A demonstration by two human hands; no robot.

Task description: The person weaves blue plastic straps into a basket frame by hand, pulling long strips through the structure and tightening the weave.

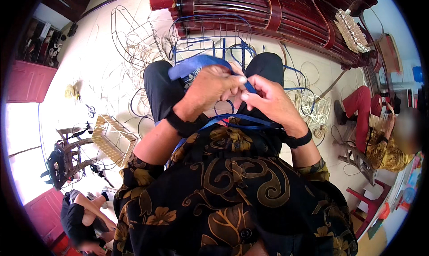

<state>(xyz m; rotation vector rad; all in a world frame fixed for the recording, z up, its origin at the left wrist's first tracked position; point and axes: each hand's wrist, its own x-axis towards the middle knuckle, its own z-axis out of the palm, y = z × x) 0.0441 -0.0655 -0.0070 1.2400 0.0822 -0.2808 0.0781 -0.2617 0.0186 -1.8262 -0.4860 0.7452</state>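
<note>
A flat blue strap (194, 66) runs between my two hands above my knees, its wide loop standing out to the left. My left hand (208, 87) is closed on it, thumb and fingers pinching. Close beside it, my right hand (271, 99) pinches the same strap, the thumbs almost meeting. More blue strapping (241, 118) lies across my lap below the hands. Past my knees stands a wire frame (210, 18) partly wound with blue strips; my hands and legs hide its near part.
Loose pale strands (313, 105) and bare wire frames (127, 26) litter the floor. A dark red wooden bench (232, 8) stands ahead. To the left sits a pale woven basket (111, 137). One person (364, 115) sits at the right, another (82, 216) at the lower left.
</note>
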